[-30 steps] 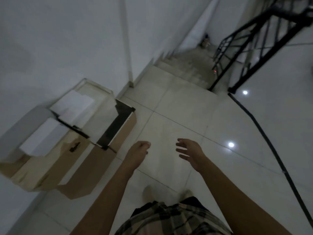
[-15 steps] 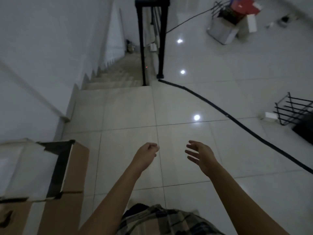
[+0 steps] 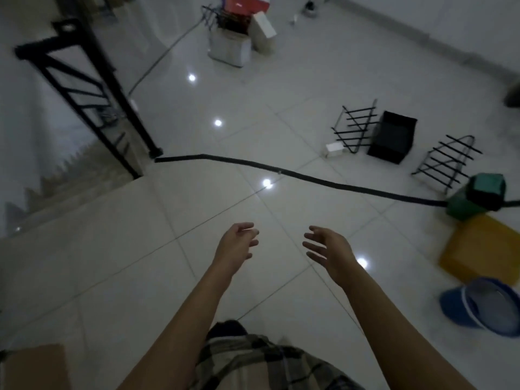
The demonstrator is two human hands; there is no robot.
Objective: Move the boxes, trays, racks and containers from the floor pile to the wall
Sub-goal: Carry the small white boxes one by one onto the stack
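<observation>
both arms reach forward carrying nothing, the left hand (image 3: 236,246) loosely curled, the right hand (image 3: 329,253) splayed wide, palms facing each other, likely readied to clasp a box's sides. near on the right lie a blue container (image 3: 484,305), a yellow box (image 3: 484,249) and a green box (image 3: 478,198) touching the black cable (image 3: 281,171). beyond it a wire rack (image 3: 356,129), a black box (image 3: 392,140) and a second wire rack (image 3: 447,161) sit on the floor, not yet at the wall.
</observation>
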